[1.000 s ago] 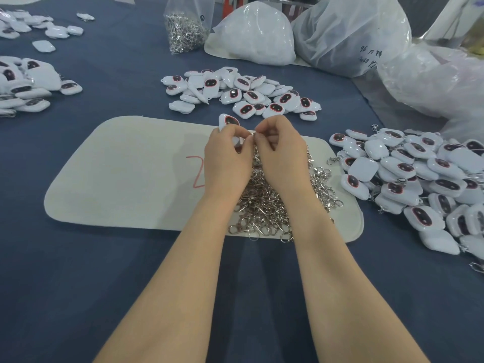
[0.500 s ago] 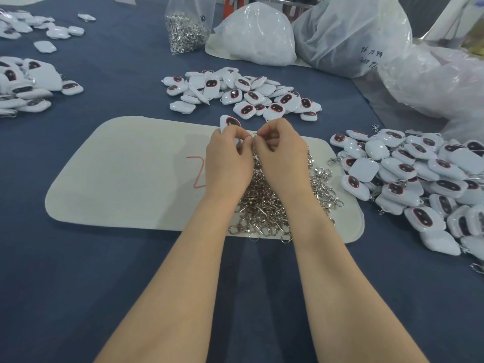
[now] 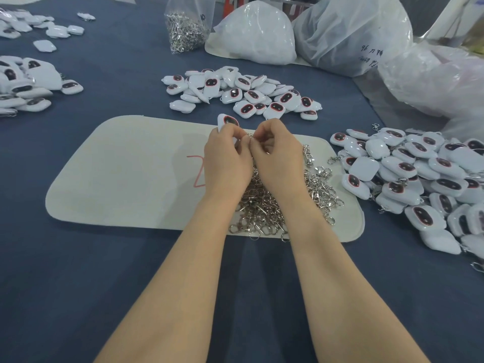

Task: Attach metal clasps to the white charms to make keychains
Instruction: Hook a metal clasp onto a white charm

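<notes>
- White mat (image 3: 117,174) on the worktop: red hand-drawn mark (image 3: 195,170), reads like a "2". Its right part is covered by the left hand (image 3: 226,163).
- Translucent plastic bag (image 3: 353,35), far right: dark handwriting (image 3: 369,56) begins "96". The remaining characters are not legible.
- Clear bag of clasps (image 3: 186,30): small dark mark (image 3: 202,16) near its top, too small to read.

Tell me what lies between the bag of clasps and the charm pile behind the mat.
Only bare blue tablecloth, in the head view; the bag of clasps stands apart from the charm pile.
</notes>
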Demonstrator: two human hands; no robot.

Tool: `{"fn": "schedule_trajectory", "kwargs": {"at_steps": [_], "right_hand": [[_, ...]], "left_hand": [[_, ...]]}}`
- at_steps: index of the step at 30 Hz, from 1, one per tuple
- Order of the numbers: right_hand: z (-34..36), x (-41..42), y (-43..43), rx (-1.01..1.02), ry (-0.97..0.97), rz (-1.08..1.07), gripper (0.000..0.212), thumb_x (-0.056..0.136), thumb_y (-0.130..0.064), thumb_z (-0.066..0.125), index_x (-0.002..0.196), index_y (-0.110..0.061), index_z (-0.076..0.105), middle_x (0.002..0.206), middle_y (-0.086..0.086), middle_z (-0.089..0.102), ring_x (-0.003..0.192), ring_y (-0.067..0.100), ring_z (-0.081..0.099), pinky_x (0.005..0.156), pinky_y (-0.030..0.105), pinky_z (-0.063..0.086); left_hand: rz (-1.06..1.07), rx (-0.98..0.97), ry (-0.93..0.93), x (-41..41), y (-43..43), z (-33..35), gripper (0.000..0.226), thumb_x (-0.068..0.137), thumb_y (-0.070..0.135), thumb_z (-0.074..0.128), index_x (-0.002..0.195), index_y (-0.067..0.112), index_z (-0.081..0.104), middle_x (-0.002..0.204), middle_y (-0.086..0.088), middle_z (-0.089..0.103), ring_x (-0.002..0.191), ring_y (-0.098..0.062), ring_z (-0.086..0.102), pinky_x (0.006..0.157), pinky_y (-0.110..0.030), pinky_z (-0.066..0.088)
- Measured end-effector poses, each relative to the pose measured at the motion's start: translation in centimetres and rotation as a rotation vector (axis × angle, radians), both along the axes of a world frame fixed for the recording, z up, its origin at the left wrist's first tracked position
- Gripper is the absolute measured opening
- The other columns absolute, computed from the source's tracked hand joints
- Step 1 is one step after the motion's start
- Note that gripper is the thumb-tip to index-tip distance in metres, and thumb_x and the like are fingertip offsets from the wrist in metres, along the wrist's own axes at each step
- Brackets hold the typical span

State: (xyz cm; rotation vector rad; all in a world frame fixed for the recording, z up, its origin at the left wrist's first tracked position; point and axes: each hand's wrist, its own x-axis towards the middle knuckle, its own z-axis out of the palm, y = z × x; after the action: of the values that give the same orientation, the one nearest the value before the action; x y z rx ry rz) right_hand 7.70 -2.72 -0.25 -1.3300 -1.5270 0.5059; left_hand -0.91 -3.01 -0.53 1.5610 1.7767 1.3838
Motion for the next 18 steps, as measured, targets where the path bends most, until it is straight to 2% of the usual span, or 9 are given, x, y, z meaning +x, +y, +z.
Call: {"fn": "schedule_trajectory", "kwargs": {"at_steps": [5,9,12,14,15,18], "right_hand": [[-0.1,0.1,0.0,0.028,-0.022,0.014,0.017,0.082,-0.002,0.060,0.080,-0.017,0.052,0.076,-0.003,0.058,0.064,0.008,0.048,0.064,0.018,0.044],[-0.1,0.4,0.1,0.012,0.017,-0.008,0.021,0.082,-0.002,0.059,0.078,-0.020,0.050,0.071,-0.009,0.054,0.060,0.000,0.046,0.059,0.010,0.041],[-0.2,0.7,0.1,0.022,0.036,-0.041,0.018,0.082,-0.001,0.059,0.079,-0.018,0.052,0.070,-0.011,0.053,0.059,-0.003,0.047,0.060,0.008,0.040],[-0.2,0.7,0.2,0.023,0.035,-0.061,0.016,0.082,-0.002,0.059,0.081,-0.016,0.053,0.070,-0.012,0.053,0.058,-0.005,0.048,0.060,0.007,0.040],[-0.3,0.7,0.2,0.024,0.038,-0.068,0.015,0.082,-0.002,0.058,0.082,-0.016,0.053,0.070,-0.012,0.053,0.058,-0.005,0.048,0.060,0.007,0.040],[-0.3,0.6,0.2,0.021,0.044,-0.072,0.014,0.084,-0.002,0.058,0.082,-0.015,0.054,0.071,-0.012,0.054,0.059,-0.005,0.048,0.059,0.006,0.039]], "left_hand": [[-0.027,-0.036,-0.060,0.0,-0.1,0.1,0.007,0.094,0.016,0.053,0.089,0.018,0.059,0.107,-0.006,0.063,0.090,-0.013,0.053,0.076,-0.020,0.036],[-0.081,-0.049,-0.114,0.0,-0.1,0.3,0.009,0.093,0.016,0.056,0.086,0.020,0.060,0.096,0.003,0.063,0.073,-0.002,0.053,0.067,-0.014,0.033],[-0.130,-0.051,-0.249,0.2,-0.1,0.6,0.018,0.097,0.014,0.046,0.099,0.019,0.063,0.094,0.008,0.061,0.086,-0.010,0.058,0.075,-0.022,0.042],[-0.131,-0.059,-0.392,0.1,-0.2,0.9,0.028,0.100,0.013,0.038,0.113,0.022,0.061,0.097,0.007,0.061,0.083,-0.009,0.055,0.081,-0.036,0.049],[-0.127,-0.066,-0.452,0.0,-0.1,0.9,0.032,0.100,0.012,0.035,0.118,0.025,0.058,0.099,0.006,0.062,0.078,-0.006,0.054,0.079,-0.037,0.050],[-0.140,-0.040,-0.541,-0.2,-0.1,1.1,0.044,0.098,0.006,0.034,0.133,0.030,0.045,0.119,-0.001,0.061,0.069,0.006,0.055,0.067,-0.021,0.050]]}}
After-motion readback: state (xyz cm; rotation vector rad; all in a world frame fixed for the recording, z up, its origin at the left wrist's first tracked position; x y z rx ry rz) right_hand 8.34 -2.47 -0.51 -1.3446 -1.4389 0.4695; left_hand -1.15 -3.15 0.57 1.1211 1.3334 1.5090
